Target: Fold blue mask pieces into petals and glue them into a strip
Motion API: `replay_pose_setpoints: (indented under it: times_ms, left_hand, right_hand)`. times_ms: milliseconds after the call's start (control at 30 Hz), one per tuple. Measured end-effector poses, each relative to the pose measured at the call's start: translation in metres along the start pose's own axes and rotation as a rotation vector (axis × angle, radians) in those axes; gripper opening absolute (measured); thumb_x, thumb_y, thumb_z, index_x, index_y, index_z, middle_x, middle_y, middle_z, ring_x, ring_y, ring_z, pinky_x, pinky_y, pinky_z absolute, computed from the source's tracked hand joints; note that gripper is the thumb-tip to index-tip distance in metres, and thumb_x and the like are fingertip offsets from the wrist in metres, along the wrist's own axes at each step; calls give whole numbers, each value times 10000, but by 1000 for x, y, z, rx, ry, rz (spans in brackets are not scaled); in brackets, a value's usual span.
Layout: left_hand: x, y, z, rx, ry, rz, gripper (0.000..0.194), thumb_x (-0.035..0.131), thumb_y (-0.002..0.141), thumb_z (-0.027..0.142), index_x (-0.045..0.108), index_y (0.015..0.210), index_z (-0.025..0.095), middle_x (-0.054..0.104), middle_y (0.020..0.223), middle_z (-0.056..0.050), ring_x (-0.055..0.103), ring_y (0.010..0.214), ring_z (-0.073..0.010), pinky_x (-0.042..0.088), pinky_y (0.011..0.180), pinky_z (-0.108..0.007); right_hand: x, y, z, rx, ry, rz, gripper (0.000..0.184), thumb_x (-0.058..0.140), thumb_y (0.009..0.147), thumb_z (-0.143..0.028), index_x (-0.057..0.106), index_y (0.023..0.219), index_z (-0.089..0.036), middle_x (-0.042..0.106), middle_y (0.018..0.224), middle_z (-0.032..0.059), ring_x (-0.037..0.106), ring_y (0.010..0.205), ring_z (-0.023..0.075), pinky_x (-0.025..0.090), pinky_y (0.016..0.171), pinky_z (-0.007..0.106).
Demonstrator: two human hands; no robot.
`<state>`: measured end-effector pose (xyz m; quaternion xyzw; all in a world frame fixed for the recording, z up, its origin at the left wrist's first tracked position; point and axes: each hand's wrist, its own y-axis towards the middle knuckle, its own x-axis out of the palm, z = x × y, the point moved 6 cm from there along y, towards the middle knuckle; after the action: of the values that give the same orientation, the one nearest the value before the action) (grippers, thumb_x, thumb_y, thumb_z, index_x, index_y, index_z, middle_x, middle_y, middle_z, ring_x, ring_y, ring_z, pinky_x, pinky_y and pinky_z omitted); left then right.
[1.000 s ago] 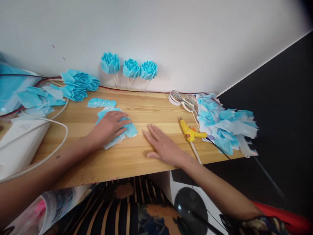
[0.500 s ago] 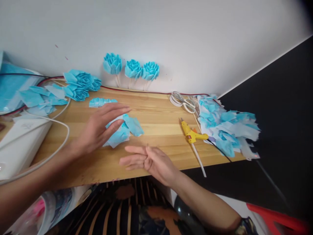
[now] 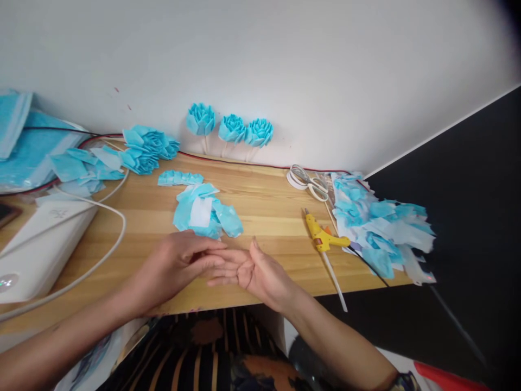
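Two bare hands meet over the near edge of the wooden tabletop (image 3: pixel 268 212). The left hand (image 3: pixel 173 266) comes in from the left, back upward, its thumb and fingers close together and their tips against the fingers of the right hand (image 3: pixel 262 277); whether they pinch anything between them, I cannot tell. The right hand lies palm up, with its thumb raised apart from its fingers, which are loosely extended towards the left.

Just beyond the hands, loose blue pieces (image 3: pixel 185 209) lie overlapping on the tabletop, with a small white patch (image 3: pixel 201 212) on top. Past them, slightly left, is a pleated blue strip (image 3: pixel 180 177).

Three blue flowers (image 3: pixel 232 128) on thin sticks stand at the far side against the wall (image 3: pixel 325 87). More blue flowers (image 3: pixel 144 146) lie bunched further left, beside a heap of blue cutouts (image 3: pixel 83 165). A white box-shaped device (image 3: pixel 49 244) sits at the near left, with a white cable (image 3: pixel 123 222) curving around its right side; blue packaged material (image 3: pixel 44 146) is beyond it.

On the right, a yellow glue gun (image 3: pixel 321 234) lies with its nozzle pointing away and a pale stick (image 3: pixel 334 279) extending past the near edge. Scissors (image 3: pixel 318 189) rest beyond it, beside a white roll (image 3: pixel 294 180). Blue and white scraps (image 3: pixel 378 217) cover the tabletop's right end.
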<state>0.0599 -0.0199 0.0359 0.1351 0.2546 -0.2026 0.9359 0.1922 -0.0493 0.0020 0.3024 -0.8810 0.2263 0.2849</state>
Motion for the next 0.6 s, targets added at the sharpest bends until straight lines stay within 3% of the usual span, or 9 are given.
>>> replay_pose_setpoints:
  times_ms: [100, 267, 467, 600]
  left_hand:
    - [-4, -2, -10, -137, -166, -17, 230, 617, 888, 381, 774, 953, 226, 794, 947, -30, 722, 835, -193, 536, 731, -274]
    - [-8, -1, -19, -254, -247, -15, 267, 600, 877, 405, 767, 817, 205, 782, 794, -10, 687, 692, -168, 510, 626, -244]
    - [-8, 2, -16, -140, -107, 7, 240, 581, 905, 369, 746, 841, 207, 781, 837, -8, 690, 740, -165, 500, 670, -246]
    - [-15, -8, -7, 32, 230, 59, 256, 523, 945, 292, 704, 793, 193, 737, 757, -15, 657, 713, -170, 472, 675, -272]
  right_hand:
    - [0, -2, -2, 19, -11, -26, 741, 285, 917, -728, 693, 1200, -178, 687, 1260, 146, 658, 1171, 256, 444, 1053, 449]
    - [-8, 2, -6, 10, 10, 10, 748, 276, 926, -719, 694, 1195, -160, 698, 1233, 163, 677, 1140, 273, 441, 1049, 486]
    - [-12, 4, -5, -8, -97, 48, 796, 254, 903, -754, 696, 1208, -166, 701, 1226, 164, 666, 1156, 283, 477, 1025, 460]
    - [-1, -7, -23, -116, -527, -26, 660, 338, 951, -651, 574, 1370, -198, 663, 1303, 133, 617, 1233, 257, 416, 1093, 452]
